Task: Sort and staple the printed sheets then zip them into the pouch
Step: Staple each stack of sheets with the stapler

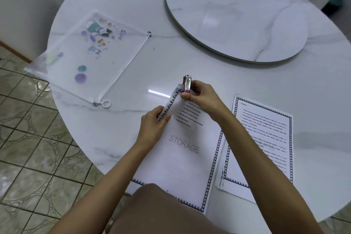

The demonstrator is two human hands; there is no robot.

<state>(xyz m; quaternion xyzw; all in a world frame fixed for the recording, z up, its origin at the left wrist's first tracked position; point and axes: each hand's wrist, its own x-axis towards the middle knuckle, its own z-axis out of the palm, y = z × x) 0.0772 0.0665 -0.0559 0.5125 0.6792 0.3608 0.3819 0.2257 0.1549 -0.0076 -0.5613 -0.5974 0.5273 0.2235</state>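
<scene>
head view: the job looks to be in its middle stretch, at the stapling. a stack of sheets headed "storage" lies at 6 o'clock on the surface, its near end hanging over the edge toward the person's lap. the left hand pinches the stack's left margin between thumb and curled fingers and holds that upper corner up off the surface. the right hand is curled round a small red and silver stapler, which sits over the raised top-left corner, at the stack's 12 o'clock end. whether a staple has gone in i cannot tell. a second pile of sheets lies flat at 4 o'clock, its left edge meeting the first stack's right edge, so the sorting into sets seems done. whether that pile carries a staple is too small to see. the clear pouch with coloured prints lies well apart at 10 o'clock. no sheets show inside it, and its zip ring is at the near corner. left to do, as i judge it: finish stapling, slide the sets into the pouch, and run the zip shut. a round turntable sits at 1 o'clock.
</scene>
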